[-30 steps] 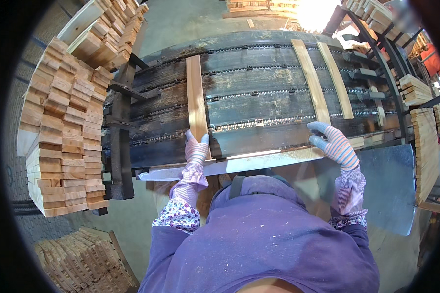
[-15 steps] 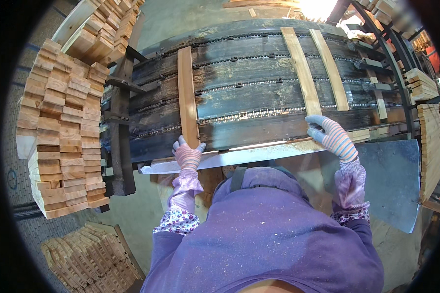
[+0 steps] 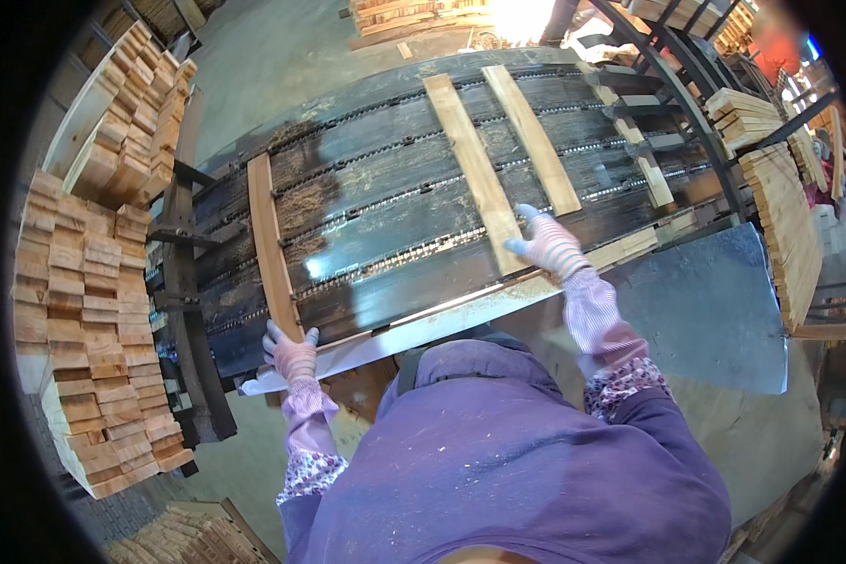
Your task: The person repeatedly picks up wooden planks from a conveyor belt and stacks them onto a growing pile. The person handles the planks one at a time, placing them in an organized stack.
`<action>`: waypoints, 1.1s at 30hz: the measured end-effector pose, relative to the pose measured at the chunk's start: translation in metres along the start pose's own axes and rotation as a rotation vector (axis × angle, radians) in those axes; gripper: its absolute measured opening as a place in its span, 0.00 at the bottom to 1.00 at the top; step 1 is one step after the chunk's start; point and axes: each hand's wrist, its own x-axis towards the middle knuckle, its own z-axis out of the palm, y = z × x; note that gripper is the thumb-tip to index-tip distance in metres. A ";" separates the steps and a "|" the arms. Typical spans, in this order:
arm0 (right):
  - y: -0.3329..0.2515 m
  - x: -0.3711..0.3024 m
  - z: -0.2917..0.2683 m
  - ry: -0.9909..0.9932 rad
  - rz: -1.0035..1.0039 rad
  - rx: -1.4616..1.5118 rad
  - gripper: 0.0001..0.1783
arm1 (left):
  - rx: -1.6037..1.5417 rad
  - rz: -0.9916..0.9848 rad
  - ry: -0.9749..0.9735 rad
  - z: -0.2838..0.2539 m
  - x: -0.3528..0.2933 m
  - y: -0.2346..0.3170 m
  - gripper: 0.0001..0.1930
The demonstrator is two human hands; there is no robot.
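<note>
A reddish-brown board lies across the dark chain conveyor table on the left. My left hand, in a striped glove, is closed around its near end, thumb on the right edge and fingers on the left. Further right lies a paler, knotted board. At its right edge, close to the near end, is my right hand, gloved too, thumb and forefinger apart. Whether it presses on the wood I cannot tell. Beside that board rests another pale one.
Tall stacks of cut boards rise at the left. A grey metal sheet juts out at the right, with a stack of planks behind it. Dark metal framing stands at the far right. A light strip runs along the table's front edge.
The view has turned, so the table appears tilted and shifted left. The knotted board's near end now shows closer to the front edge, and my right hand sits at its side.
</note>
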 end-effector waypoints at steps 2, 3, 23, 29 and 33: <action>-0.048 -0.009 0.003 -0.067 0.176 -0.154 0.58 | -0.032 0.068 0.068 0.001 -0.018 0.016 0.54; -0.060 -0.010 0.012 -0.098 0.212 -0.252 0.61 | -0.073 0.131 0.073 -0.003 -0.031 0.032 0.53; -0.006 0.045 -0.024 0.178 0.027 0.120 0.55 | -0.339 0.469 -0.530 0.033 -0.112 0.114 0.13; 0.004 0.056 -0.030 0.157 0.109 -0.342 0.57 | -0.299 0.503 -0.557 0.025 -0.125 0.136 0.13; -0.012 0.045 -0.053 0.083 0.106 -0.033 0.58 | -0.313 0.520 -0.609 0.040 -0.126 0.139 0.16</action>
